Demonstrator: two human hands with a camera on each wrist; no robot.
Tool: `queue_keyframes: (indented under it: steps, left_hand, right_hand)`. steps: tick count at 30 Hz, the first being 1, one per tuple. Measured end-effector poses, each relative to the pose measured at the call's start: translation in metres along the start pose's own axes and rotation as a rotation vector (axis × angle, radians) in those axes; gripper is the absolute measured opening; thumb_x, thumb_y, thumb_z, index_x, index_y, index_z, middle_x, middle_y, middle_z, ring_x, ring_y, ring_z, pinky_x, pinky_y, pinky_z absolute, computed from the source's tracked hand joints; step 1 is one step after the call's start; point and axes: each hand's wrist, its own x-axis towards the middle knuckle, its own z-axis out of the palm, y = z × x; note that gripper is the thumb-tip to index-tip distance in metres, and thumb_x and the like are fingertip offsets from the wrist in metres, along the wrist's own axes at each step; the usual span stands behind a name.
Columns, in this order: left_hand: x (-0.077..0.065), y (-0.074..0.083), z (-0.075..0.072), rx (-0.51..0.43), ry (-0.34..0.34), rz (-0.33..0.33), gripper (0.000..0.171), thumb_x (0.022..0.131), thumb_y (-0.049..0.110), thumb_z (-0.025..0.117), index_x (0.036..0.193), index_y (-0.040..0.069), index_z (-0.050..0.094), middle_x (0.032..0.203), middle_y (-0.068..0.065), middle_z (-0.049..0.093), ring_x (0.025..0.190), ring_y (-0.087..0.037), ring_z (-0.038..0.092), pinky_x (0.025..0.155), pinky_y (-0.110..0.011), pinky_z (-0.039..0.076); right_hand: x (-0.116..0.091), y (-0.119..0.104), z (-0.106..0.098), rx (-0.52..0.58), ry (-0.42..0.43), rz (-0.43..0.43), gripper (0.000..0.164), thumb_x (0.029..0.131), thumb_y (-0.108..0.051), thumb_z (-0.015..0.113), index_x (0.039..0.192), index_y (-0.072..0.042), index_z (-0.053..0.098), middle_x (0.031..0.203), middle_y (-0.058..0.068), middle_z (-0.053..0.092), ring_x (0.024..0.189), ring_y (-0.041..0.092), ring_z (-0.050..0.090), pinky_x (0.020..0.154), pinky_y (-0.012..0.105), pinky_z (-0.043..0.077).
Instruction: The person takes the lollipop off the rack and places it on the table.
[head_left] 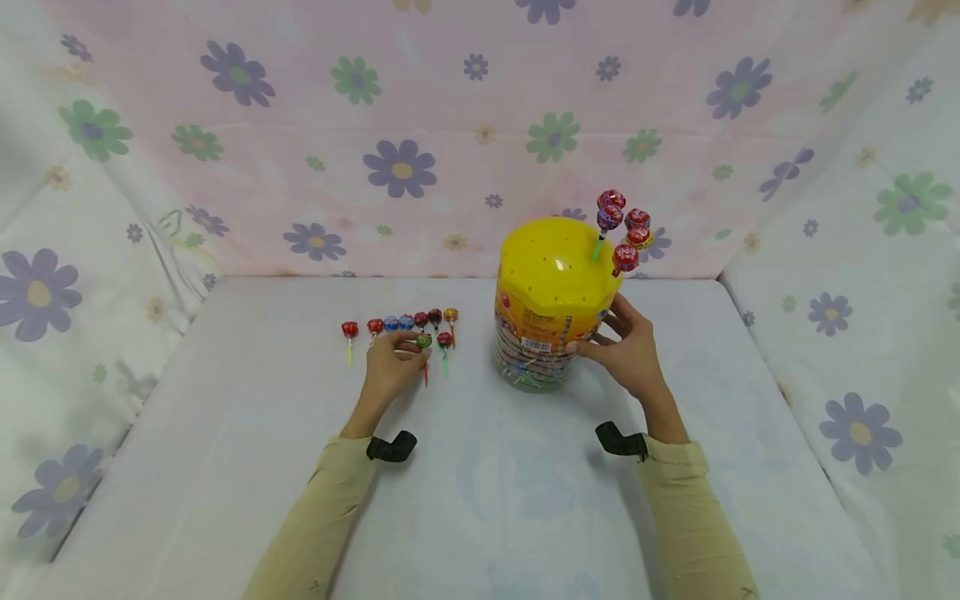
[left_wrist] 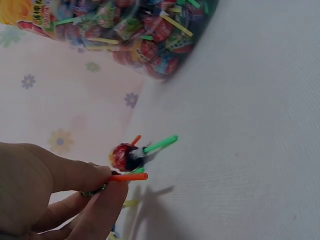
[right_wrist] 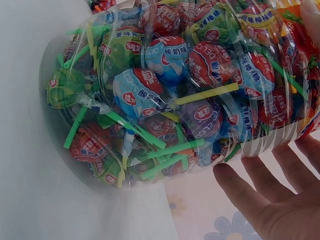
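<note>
My left hand [head_left: 392, 365] pinches a lollipop with a green wrapper [head_left: 424, 341] between thumb and fingers. Its orange stick [left_wrist: 132, 176] juts out past the fingertips in the left wrist view. My right hand [head_left: 633, 357] holds the side of a big clear jar [head_left: 531, 367], thumb at the front and fingers round the far side. Wrapped lollipops [right_wrist: 150, 90] fill the jar. Several more lollipops [head_left: 638, 237] stick up from the right edge of its yellow lid [head_left: 551, 258], which has small holes.
Behind my left hand, several lollipops lie in a row on the white tabletop [head_left: 480, 500], from a red one [head_left: 349, 330] to a yellow one [head_left: 451, 315]. A red lollipop with a green stick [head_left: 445, 341] lies just right of that hand. Flowered cloth [head_left: 442, 108] surrounds the table.
</note>
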Motion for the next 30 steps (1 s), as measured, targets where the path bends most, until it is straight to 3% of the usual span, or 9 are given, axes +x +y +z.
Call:
queue_keyframes:
  steps: [4,9,18,23,26,30]
  left_hand:
    - [0.004,-0.005,0.007,0.012,0.027,-0.017,0.037,0.088,0.004,0.074,0.122,-0.008,0.065,0.103,-0.024,0.07,0.093,-0.037,0.073,0.078,-0.039,0.062]
    - [0.005,-0.008,0.012,0.036,0.039,0.012,0.039,0.087,0.001,0.074,0.122,-0.01,0.063,0.102,-0.026,0.069,0.092,-0.038,0.072,0.08,-0.045,0.061]
    - [0.002,-0.004,0.011,0.064,0.035,0.047,0.037,0.09,0.003,0.072,0.123,-0.01,0.062,0.103,-0.024,0.069,0.092,-0.035,0.072,0.079,-0.044,0.061]
    - [-0.001,0.013,-0.001,0.031,0.066,0.144,0.029,0.092,0.005,0.071,0.117,-0.01,0.067,0.101,-0.025,0.071,0.092,-0.038,0.073,0.08,-0.045,0.062]
    - [-0.002,0.029,-0.007,-0.023,0.079,0.236,0.024,0.095,0.007,0.07,0.115,-0.006,0.07,0.102,-0.022,0.073,0.094,-0.035,0.072,0.08,-0.035,0.062]
    - [-0.006,0.062,-0.009,-0.154,0.088,0.339,0.022,0.097,0.009,0.069,0.116,0.0,0.072,0.105,-0.017,0.073,0.096,-0.028,0.071,0.075,-0.018,0.057]
  right_hand:
    - [0.0,0.001,0.001,-0.007,-0.003,-0.003,0.083,0.083,-0.015,0.086,0.154,-0.022,0.044,0.151,0.006,0.051,0.139,0.034,0.049,0.104,0.054,0.05]
    - [-0.001,0.001,0.001,-0.01,-0.005,-0.006,0.084,0.082,-0.013,0.086,0.154,-0.023,0.044,0.151,0.006,0.052,0.139,0.035,0.05,0.104,0.054,0.05]
    - [-0.002,-0.002,0.0,0.002,-0.005,-0.005,0.083,0.082,-0.015,0.087,0.154,-0.023,0.044,0.15,0.005,0.052,0.139,0.034,0.05,0.104,0.054,0.05]
    - [-0.001,-0.003,0.001,0.003,-0.006,-0.008,0.083,0.082,-0.015,0.086,0.154,-0.022,0.044,0.15,0.006,0.052,0.139,0.034,0.05,0.104,0.054,0.05]
    - [-0.001,-0.003,0.001,0.003,-0.008,-0.011,0.083,0.083,-0.015,0.086,0.154,-0.023,0.044,0.15,0.006,0.052,0.139,0.034,0.05,0.104,0.054,0.05]
    - [-0.002,-0.001,0.001,0.005,-0.009,-0.012,0.083,0.083,-0.014,0.086,0.154,-0.023,0.044,0.151,0.006,0.052,0.139,0.035,0.05,0.104,0.054,0.05]
